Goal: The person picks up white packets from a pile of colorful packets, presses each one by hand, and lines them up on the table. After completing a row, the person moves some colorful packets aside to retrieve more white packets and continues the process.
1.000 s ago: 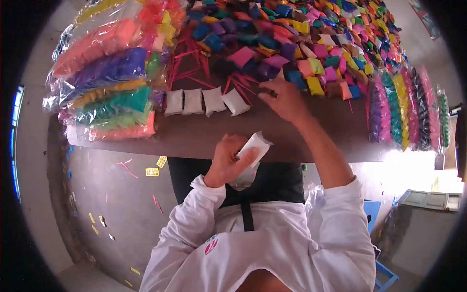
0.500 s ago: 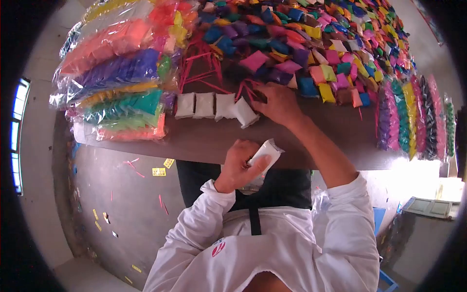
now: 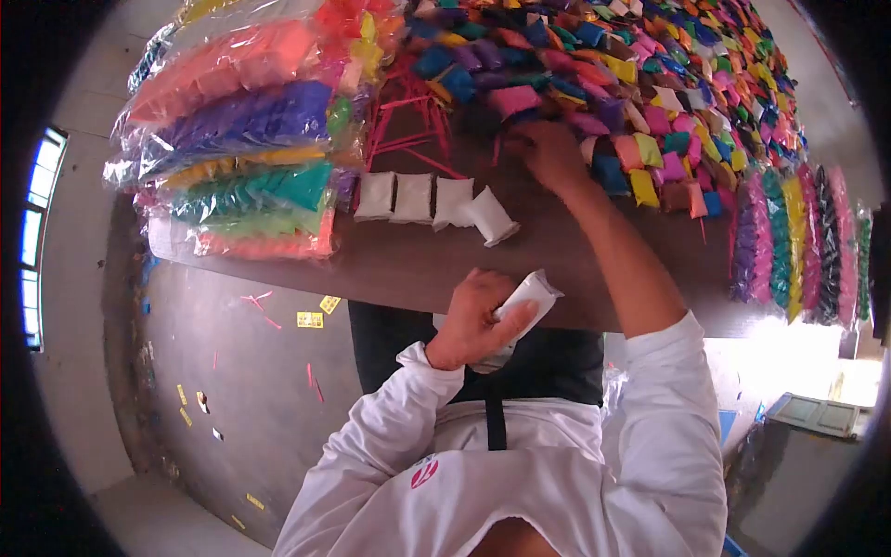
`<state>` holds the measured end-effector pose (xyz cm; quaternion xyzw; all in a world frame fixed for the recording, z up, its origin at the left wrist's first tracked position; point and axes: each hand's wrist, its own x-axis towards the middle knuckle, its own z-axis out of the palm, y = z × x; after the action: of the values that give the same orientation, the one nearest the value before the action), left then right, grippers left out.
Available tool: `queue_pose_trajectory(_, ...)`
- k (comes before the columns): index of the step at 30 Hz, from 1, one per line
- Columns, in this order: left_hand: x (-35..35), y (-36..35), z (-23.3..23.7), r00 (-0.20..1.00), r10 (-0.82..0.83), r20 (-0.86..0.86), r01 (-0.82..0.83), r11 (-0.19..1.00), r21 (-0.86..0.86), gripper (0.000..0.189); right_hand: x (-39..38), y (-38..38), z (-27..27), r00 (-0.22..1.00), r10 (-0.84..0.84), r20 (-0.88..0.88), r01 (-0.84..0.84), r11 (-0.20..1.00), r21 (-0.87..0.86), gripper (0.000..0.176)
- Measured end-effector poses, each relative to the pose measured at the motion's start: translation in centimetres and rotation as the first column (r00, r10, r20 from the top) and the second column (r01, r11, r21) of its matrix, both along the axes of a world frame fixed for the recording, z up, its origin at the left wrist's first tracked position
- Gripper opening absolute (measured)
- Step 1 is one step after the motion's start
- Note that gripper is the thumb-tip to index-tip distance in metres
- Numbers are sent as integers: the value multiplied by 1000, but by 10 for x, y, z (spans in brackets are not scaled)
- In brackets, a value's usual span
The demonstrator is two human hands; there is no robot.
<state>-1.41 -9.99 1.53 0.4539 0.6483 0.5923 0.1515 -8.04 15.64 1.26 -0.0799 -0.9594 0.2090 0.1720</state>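
My left hand [image 3: 473, 320] holds a small white packet [image 3: 527, 295] at the near edge of the brown table [image 3: 399, 265]. Farther out, my right hand [image 3: 549, 148] reaches with fingers curled over red strips [image 3: 413, 139] beside the heap of small coloured packets [image 3: 650, 84]; whether it grips one I cannot tell. Several white packets [image 3: 432, 200] lie in a row on the table between the two hands, the rightmost one tilted.
Large clear bags of coloured packets [image 3: 251, 130] are stacked at the table's left. Strings of coloured packets [image 3: 798, 232] hang at the right edge. Paper scraps [image 3: 311, 320] litter the floor on the left. A grey box [image 3: 817, 413] sits at the lower right.
My right hand has moved away from the white packets, farther out to the red strips by the coloured heap. My left hand keeps the white packet in the same grip.
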Motion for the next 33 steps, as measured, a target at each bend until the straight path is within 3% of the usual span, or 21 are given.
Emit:
queue_pose_trajectory(2,-3,-2,-5,999,-37,-3,36,997,-63,28,-6,6,9,998,-23,63,21,999,28,24)
queue_pose_trajectory(5,-4,-4,-5,995,-73,74,76,996,-41,26,8,-23,22,984,-147,-99,157,983,98,26)
queue_pose_trajectory(8,-2,-4,-1,999,-37,22,37,999,-29,25,34,-53,31,981,-16,-196,5,998,-57,33)
queue_pose_trajectory(14,-2,0,-9,998,-65,-7,65,997,42,24,61,-75,20,983,183,23,-176,968,-178,48)
queue_pose_trajectory(17,-4,-2,-2,997,-40,-65,39,999,-19,25,65,-80,38,990,-35,140,87,919,-386,44)
queue_pose_trajectory(20,-1,-1,-9,998,-22,-64,22,1000,1,26,59,-70,24,998,-58,3,58,979,-196,40)
queue_pose_trajectory(23,-2,-3,-3,999,-43,3,44,999,-15,27,59,-58,17,991,-61,-116,43,987,-157,32)
queue_pose_trajectory(26,-2,-5,-12,999,-30,24,31,997,-64,27,80,-56,50,988,-97,123,148,825,-545,32)
queue_pose_trajectory(29,0,-4,-4,1000,-12,28,13,1000,-23,26,113,-55,76,944,209,256,125,489,-863,32)
queue_pose_trajectory(33,3,-2,-13,999,24,39,-23,999,-45,25,148,-54,74,893,351,281,110,436,-893,34)
